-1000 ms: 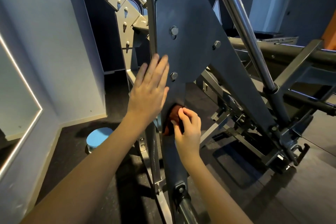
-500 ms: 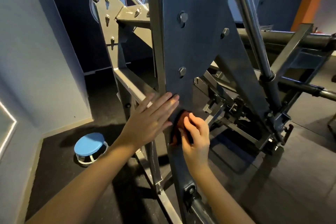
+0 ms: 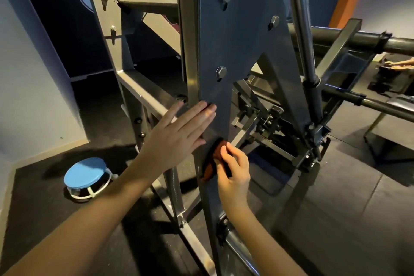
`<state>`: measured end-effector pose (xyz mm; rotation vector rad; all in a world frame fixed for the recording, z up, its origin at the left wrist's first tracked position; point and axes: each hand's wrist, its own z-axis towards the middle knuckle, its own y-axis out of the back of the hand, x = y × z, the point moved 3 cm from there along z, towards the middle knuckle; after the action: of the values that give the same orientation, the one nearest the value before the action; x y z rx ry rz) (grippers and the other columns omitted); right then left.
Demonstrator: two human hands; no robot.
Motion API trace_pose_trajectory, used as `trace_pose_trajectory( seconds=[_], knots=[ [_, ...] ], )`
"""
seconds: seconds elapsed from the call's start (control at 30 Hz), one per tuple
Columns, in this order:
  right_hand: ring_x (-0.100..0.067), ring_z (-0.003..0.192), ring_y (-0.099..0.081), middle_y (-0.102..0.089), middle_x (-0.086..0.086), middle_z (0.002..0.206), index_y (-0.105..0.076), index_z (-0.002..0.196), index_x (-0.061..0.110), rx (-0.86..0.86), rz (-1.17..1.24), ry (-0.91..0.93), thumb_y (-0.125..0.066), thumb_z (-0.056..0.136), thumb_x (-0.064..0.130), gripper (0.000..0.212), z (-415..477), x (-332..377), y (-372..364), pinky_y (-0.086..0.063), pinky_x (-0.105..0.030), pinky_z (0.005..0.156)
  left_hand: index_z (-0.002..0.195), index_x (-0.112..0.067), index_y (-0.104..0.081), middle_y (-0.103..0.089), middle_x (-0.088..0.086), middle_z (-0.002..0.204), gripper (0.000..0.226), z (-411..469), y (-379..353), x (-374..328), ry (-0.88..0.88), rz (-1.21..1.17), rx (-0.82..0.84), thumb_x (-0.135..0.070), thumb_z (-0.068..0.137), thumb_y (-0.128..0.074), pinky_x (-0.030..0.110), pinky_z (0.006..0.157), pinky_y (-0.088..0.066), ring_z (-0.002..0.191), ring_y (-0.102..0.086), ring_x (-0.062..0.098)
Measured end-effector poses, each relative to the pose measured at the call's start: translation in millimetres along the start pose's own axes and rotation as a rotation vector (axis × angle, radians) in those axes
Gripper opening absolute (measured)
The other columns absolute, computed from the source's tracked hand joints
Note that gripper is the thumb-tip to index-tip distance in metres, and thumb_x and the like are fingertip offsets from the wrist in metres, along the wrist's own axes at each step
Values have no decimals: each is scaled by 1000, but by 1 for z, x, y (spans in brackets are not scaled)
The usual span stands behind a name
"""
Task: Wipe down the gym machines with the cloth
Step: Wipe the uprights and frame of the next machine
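A large grey steel gym machine fills the view, its flat bolted plate (image 3: 242,36) narrowing to an upright leg in front of me. My right hand (image 3: 234,175) grips a small orange-brown cloth (image 3: 212,163) and holds it against the leg's face. My left hand (image 3: 179,139) lies flat with straight fingers on the plate's lower left edge, just above and left of the cloth. Much of the cloth is hidden under my right fingers.
A low blue round stool (image 3: 86,177) stands on the dark rubber floor at the left. A pale wall (image 3: 29,87) closes the left side. Chrome guide rods (image 3: 302,36) and dark bars (image 3: 358,40) run right. Another person's hand (image 3: 401,65) shows at the far right.
My view has tilted down, so the plate sits higher in the picture. My left hand slid down the plate's edge, and my right hand carried the cloth lower along the leg.
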<state>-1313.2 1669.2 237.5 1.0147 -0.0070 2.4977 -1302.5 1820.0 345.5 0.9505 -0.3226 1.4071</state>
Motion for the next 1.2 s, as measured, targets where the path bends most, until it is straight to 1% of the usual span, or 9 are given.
trace_pose_trajectory(
  seconds=[0.27, 0.43, 0.53, 0.67, 0.77, 0.9, 1.0, 1.13, 1.2],
  knots=[
    [-24, 124, -51, -56, -11, 128, -61, 123, 4, -92, 32, 143, -58, 91, 10, 33, 59, 31, 2, -42, -34, 106, 154, -6, 1, 0, 4, 160, 69, -1, -1, 0, -4, -27, 22, -42, 103, -27, 45, 120, -3, 148, -3, 24],
    [-18, 126, -47, -49, 0, 133, -56, 123, 27, -47, 124, -240, -57, 91, 22, 33, -9, -2, -8, -47, -49, 102, 154, -4, -4, -3, 7, 160, 67, -2, 1, -3, -2, 20, 37, -42, 104, -27, 46, 119, -8, 149, -7, 25],
    [-12, 120, -49, -53, -2, 126, -55, 122, 25, -87, 133, -440, -63, 90, 11, 35, -16, 4, -9, -47, -48, 101, 152, -4, -13, -9, 7, 159, 64, -1, 3, -3, 17, 0, 27, -40, 103, -31, 46, 119, -12, 147, -16, 25],
    [-14, 122, -50, -53, -1, 128, -59, 123, 16, -98, 131, -272, -64, 90, 11, 35, 23, 40, -6, -47, -38, 103, 152, -6, -11, -4, 6, 159, 60, 0, 2, -3, 24, -52, 29, -37, 105, -29, 45, 120, -7, 148, -13, 25],
    [-17, 127, -47, -48, 3, 132, -56, 123, 28, -66, 156, -188, -58, 89, 21, 35, 24, 32, -7, -48, -41, 102, 153, -5, -8, -4, 6, 160, 60, -2, 1, -3, 23, -54, 36, -36, 106, -28, 46, 120, -6, 149, -6, 25],
    [-14, 123, -48, -52, -3, 130, -53, 119, 29, -101, 75, -479, -62, 91, 10, 35, -21, -7, -7, -47, -46, 103, 153, -5, -12, -6, 6, 160, 61, -1, 2, -2, 27, -39, 35, -36, 105, -31, 46, 120, -5, 148, -8, 25],
    [-7, 118, -48, -52, 6, 124, -56, 117, 25, -138, 77, -648, -62, 92, 10, 30, -19, -2, -7, -47, -39, 104, 152, -5, -11, -9, 6, 160, 60, 1, 2, -2, 33, -33, 36, -37, 104, -28, 46, 120, -4, 148, -8, 25],
    [2, 118, -47, -52, 7, 124, -56, 115, 28, -92, 133, -366, -64, 89, 7, 34, 7, 36, -7, -42, -14, 100, 152, -6, -7, -15, 8, 158, 57, 0, -1, -4, 34, -60, 42, -36, 106, -21, 45, 120, -4, 148, -8, 25],
    [-3, 122, -47, -52, 1, 127, -58, 115, 25, -57, 145, -311, -63, 89, 4, 34, 1, 32, -7, -42, -13, 100, 152, -6, -7, -14, 7, 158, 56, 0, -1, -3, 31, -81, 39, -36, 106, -20, 45, 120, -2, 147, -10, 25]
  ],
)
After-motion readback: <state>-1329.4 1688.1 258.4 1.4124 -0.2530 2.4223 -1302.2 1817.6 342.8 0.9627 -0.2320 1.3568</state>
